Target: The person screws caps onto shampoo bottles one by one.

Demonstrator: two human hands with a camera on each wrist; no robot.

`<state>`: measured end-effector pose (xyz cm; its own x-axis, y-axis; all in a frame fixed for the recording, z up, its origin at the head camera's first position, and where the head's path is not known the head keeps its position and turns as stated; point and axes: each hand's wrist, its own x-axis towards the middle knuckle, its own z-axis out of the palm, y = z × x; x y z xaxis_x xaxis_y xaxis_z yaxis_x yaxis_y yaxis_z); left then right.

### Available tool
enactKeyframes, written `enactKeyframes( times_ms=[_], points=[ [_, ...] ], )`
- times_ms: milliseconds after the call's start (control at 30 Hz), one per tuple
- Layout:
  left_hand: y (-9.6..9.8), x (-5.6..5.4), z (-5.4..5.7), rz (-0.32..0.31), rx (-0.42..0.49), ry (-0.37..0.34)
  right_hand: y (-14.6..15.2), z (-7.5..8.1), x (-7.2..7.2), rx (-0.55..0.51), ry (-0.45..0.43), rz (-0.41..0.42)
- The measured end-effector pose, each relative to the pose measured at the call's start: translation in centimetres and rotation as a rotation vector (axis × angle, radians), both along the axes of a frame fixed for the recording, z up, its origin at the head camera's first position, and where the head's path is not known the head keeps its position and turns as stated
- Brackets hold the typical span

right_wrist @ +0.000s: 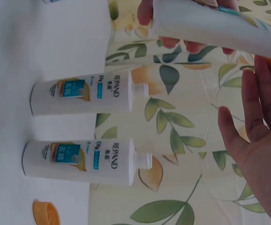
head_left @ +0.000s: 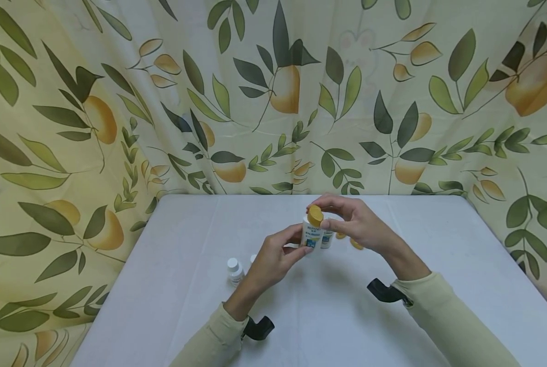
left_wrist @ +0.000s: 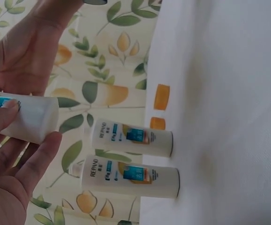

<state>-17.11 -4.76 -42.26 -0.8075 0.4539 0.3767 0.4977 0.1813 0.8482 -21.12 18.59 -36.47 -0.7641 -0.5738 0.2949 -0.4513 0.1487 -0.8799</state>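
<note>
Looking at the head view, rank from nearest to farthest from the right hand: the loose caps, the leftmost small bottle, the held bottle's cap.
1. Held bottle's cap: at the right hand.
2. Loose caps: just below that hand in view; between them, too close to call.
3. Small bottle: leftmost, past the left hand.

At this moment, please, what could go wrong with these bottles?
The white bottle with a round orange cap, held above the white-covered table, may fall if the left hand slips. The right hand, at that cap, might knock over the two uncapped white bottles standing nearby; any contents could spill. The loose orange caps might roll away if bumped.
</note>
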Motion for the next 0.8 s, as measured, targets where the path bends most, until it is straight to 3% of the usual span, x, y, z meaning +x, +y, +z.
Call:
enactKeyframes(
  times_ms=[333,800],
  points=[
    [-0.06,-0.03,-0.02,0.005,-0.006,-0.003,0.30,0.00,0.01,0.024,0.046,0.003],
    [0.20,0.05,0.14,0.051,0.016,-0.012,-0.26,0.06,0.55,0.020,0.080,-0.110]
  ],
)
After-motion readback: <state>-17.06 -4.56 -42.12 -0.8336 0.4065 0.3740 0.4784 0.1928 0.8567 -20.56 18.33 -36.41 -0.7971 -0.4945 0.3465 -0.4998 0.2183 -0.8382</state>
